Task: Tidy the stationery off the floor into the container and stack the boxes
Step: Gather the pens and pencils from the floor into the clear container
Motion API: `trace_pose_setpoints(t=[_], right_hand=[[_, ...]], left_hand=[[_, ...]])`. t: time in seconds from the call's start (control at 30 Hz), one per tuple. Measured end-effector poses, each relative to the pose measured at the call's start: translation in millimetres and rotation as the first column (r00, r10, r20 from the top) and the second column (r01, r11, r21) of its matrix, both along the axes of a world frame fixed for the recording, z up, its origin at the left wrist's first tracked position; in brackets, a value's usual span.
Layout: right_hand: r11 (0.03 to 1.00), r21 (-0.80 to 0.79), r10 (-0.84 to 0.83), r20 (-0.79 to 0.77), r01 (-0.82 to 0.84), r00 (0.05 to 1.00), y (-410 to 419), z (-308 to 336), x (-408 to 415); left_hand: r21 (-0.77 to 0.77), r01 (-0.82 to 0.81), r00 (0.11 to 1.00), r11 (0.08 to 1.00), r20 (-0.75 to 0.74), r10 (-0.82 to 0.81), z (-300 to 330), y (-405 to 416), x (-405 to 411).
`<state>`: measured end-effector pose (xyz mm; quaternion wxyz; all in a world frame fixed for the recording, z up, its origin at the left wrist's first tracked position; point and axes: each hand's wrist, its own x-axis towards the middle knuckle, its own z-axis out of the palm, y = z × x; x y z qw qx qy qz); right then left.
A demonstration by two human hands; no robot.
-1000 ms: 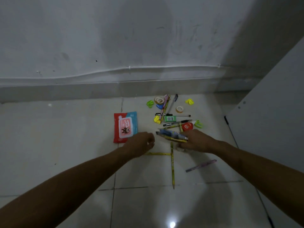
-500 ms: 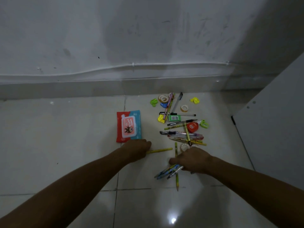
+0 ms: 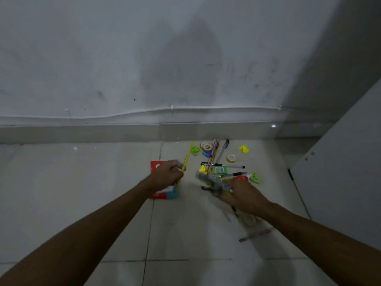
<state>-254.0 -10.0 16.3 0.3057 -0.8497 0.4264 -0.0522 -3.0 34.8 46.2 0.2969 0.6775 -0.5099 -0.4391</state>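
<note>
My left hand (image 3: 168, 176) grips a yellow pencil (image 3: 188, 155) that points up and away, above the red and blue packet (image 3: 165, 195) lying on the floor. My right hand (image 3: 240, 196) holds a blurred bundle of pens (image 3: 212, 181) raised off the tiles. Beyond it lies a scatter of stationery: tape rolls (image 3: 206, 146), a black pen (image 3: 223, 150), a green box (image 3: 220, 169), yellow clips (image 3: 243, 149) and a green clip (image 3: 255, 178). A further pen (image 3: 256, 235) lies on the floor under my right forearm. No container is in view.
The wall and its skirting (image 3: 123, 131) close off the far side just behind the pile. A white panel (image 3: 340, 172) stands at the right. Pale floor tiles (image 3: 82, 182) spread to the left and toward me.
My left hand has lifted the yellow pencil off the floor and now holds it over the packet. My right hand has swung its bundle of pens back up toward the pile.
</note>
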Motion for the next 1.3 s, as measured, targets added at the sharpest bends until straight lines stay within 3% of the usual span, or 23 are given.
trace_pose_setpoints(t=[0.1,0.2,0.3,0.47,0.63,1.0,1.3], right_hand=[[0.943,0.055,-0.332,0.243,0.329,0.912,-30,43,3],[0.851,0.224,-0.522,0.449,0.474,0.725,-54,106,-2],[0.786,0.436,-0.618,0.587,0.439,0.523,-66,168,-3],[0.739,0.61,-0.674,0.668,0.286,0.315,-56,279,12],[0.776,0.606,-0.627,0.713,0.175,0.313,-34,388,30],[0.746,0.645,-0.648,0.648,0.164,0.399,33,640,41],[0.628,0.751,-0.767,0.555,0.203,0.321,81,801,53]], left_hand=[[-0.068,-0.13,0.976,0.989,-0.187,0.115,40,-16,-20],[-0.171,-0.184,0.954,0.968,-0.266,0.135,93,-34,-43],[-0.269,-0.193,0.944,0.944,-0.312,0.104,148,-44,-63],[-0.358,-0.169,0.948,0.918,-0.312,0.052,259,-41,-89],[-0.427,-0.135,0.972,0.894,-0.234,0.035,365,-24,-93],[-0.379,-0.072,0.979,0.922,-0.204,-0.007,618,32,-77],[-0.307,-0.06,0.964,0.95,-0.264,-0.025,766,65,-70]])
